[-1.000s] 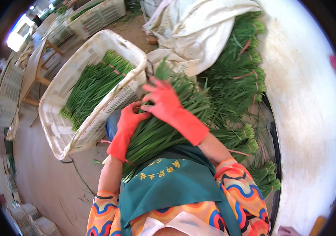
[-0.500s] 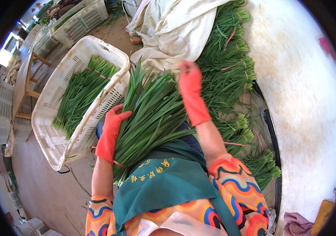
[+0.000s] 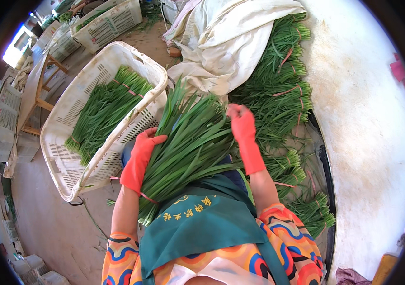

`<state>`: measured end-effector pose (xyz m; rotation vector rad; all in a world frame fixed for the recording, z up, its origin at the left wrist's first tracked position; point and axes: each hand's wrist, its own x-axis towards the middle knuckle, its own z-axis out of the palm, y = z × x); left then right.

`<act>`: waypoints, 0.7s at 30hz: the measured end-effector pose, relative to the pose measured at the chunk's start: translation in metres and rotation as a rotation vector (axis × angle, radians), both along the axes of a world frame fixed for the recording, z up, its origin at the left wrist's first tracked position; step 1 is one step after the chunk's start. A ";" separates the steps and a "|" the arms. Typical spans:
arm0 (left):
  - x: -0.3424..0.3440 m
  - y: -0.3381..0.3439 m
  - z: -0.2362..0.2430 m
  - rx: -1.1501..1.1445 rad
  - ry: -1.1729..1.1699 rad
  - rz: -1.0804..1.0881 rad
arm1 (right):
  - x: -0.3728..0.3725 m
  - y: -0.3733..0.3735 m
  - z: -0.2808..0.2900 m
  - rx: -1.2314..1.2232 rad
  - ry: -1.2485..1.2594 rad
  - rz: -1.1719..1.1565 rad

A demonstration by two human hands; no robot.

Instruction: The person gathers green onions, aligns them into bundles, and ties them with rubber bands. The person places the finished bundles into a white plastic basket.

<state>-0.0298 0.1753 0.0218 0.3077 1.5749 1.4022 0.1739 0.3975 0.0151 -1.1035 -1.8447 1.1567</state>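
Head view: we are holding a big bundle of green chives (image 3: 188,142) against our teal apron (image 3: 202,228). Our left hand (image 3: 141,154) in an orange glove is cupping the bundle's left side. Our right hand (image 3: 241,122) is resting curled on the leaf tips; we cannot tell if it is gripping.

Progress: the white crate (image 3: 65,156) at our left is holding a few tied bunches, far from full. Many tied bunches (image 3: 283,99) are lying along the pale surface (image 3: 368,123) edge, so plenty is left.

The white cloth (image 3: 231,42) is hiding part of the pile; the bundle's stem ends are hard to make out.
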 end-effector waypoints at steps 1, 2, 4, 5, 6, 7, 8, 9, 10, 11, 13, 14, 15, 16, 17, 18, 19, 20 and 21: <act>-0.002 -0.001 -0.001 0.003 -0.013 -0.012 | 0.006 0.014 0.003 -0.056 0.066 -0.072; -0.004 -0.001 -0.001 0.007 -0.026 -0.026 | 0.013 0.027 0.005 -0.111 0.133 -0.146; -0.009 -0.001 -0.004 -0.024 0.019 -0.044 | 0.021 0.030 0.017 0.245 0.089 -0.168; -0.011 0.000 -0.007 -0.039 0.040 -0.050 | 0.022 0.017 0.029 0.509 0.029 -0.112; -0.012 -0.002 -0.008 -0.059 0.060 -0.058 | 0.018 -0.001 0.046 0.491 0.091 0.096; -0.014 0.000 -0.010 -0.044 0.038 -0.080 | 0.017 -0.013 0.041 0.678 0.004 0.287; -0.014 0.000 -0.009 -0.060 0.064 -0.078 | 0.018 -0.019 0.034 0.861 -0.086 0.481; -0.013 0.001 -0.008 -0.073 0.091 -0.073 | 0.020 -0.018 0.026 0.727 -0.110 0.416; -0.013 0.002 -0.008 -0.084 0.116 -0.068 | 0.025 -0.015 0.015 0.595 -0.136 0.350; -0.013 0.004 -0.009 -0.067 0.112 -0.085 | 0.031 -0.011 0.001 0.462 -0.159 0.284; -0.015 0.000 -0.013 -0.054 0.098 -0.097 | 0.036 -0.006 0.001 0.391 -0.216 0.266; -0.015 -0.003 -0.015 -0.047 0.091 -0.102 | 0.038 -0.003 0.003 0.337 -0.211 0.335; -0.015 -0.001 -0.015 -0.051 0.089 -0.103 | 0.037 -0.002 0.004 0.284 -0.236 0.350; -0.013 0.000 -0.013 -0.065 0.105 -0.089 | 0.034 -0.002 0.003 0.230 -0.261 0.366; -0.010 -0.001 -0.010 -0.079 0.121 -0.074 | 0.032 -0.003 0.003 0.176 -0.284 0.382; -0.008 -0.001 -0.007 -0.093 0.135 -0.058 | 0.030 -0.002 -0.002 0.163 -0.309 0.343; -0.007 0.001 -0.005 -0.084 0.122 -0.069 | 0.028 -0.002 -0.011 0.150 -0.334 0.304; -0.006 0.003 -0.004 -0.075 0.109 -0.080 | 0.027 0.000 -0.015 0.136 -0.358 0.264; -0.007 0.001 -0.004 -0.072 0.097 -0.085 | 0.026 0.000 -0.003 -0.021 -0.350 0.344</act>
